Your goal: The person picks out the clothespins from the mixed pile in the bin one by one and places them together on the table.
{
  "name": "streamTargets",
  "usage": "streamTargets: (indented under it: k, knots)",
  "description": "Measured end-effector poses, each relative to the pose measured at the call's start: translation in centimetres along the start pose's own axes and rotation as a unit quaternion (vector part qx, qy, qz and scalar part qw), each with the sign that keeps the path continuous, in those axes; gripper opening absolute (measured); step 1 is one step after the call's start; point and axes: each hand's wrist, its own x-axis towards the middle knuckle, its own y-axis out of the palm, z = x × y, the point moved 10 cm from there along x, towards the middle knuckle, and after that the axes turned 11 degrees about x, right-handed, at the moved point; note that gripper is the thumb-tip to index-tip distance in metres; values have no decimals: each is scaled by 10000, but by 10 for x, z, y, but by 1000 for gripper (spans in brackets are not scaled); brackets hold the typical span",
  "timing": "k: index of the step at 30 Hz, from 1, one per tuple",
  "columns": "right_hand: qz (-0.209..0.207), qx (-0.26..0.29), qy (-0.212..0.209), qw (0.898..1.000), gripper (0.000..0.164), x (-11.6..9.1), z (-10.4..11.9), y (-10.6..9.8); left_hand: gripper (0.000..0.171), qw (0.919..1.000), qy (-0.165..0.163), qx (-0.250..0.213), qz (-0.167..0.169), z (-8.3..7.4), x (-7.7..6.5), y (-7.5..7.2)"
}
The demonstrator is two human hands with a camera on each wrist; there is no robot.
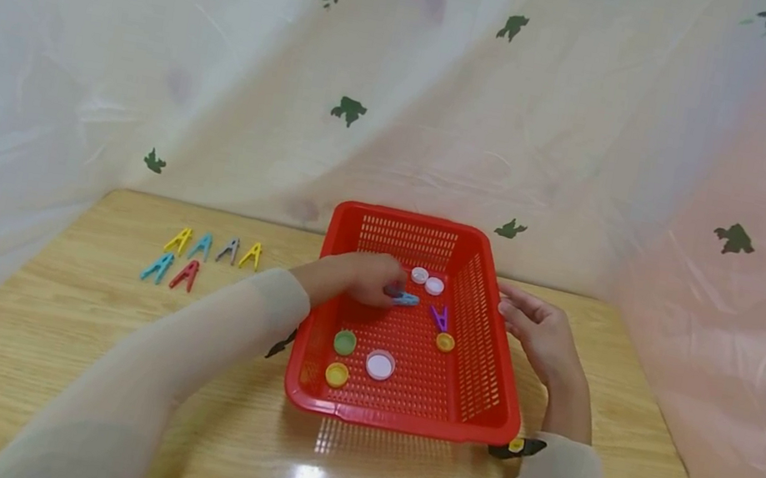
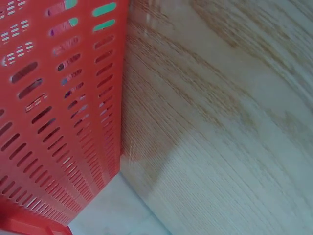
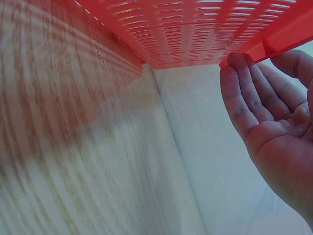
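Note:
My left hand reaches over the near-left wall of the red plastic basket and pinches a light blue clothespin low over the basket floor. My right hand is at the basket's right rim from outside. In the right wrist view its fingers are fairly straight, tips right at the rim. A purple clothespin lies in the basket beside a yellow cap. Two white caps lie farther back, while a green cap, another yellow cap and a larger white cap lie nearer.
Left of the basket, several clothespins lie in two rows on the wooden table, among them a yellow one, a grey one and a red one. A leaf-patterned white curtain hangs behind the table.

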Motion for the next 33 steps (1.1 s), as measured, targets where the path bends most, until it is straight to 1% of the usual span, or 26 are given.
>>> streamTargets:
  k: [5,9,13,16,20,23,27,33]
  knots:
    - [100,59,-42,9999,52,0,1,3,36,9998,32,-13,-209,0,-3,-7]
    - [79,99,-37,9999,54,-1,0,3,39,9993,52,-110,-347,-1,-7,-14]
    - [55,115,-42,9999,55,-3,-2,2,39,9984,97,-143,-534,-3,-11,-26]
    - [79,92,-56,9999,55,-4,-2,2,42,9976,24,-272,-640,-4,-16,-34]
    - [86,112,-88,9999,54,-5,-2,2,42,9969,15,-351,-697,-7,-20,-41]
    - [94,168,-147,9997,53,-4,-2,2,39,9971,132,-205,-720,-9,-24,-46]
    - [120,195,-197,9995,53,-2,-2,2,36,9966,187,-70,-801,-7,-33,-56]
    - [135,200,-217,9995,53,-1,-1,3,36,9954,160,-109,-934,3,-49,-69]
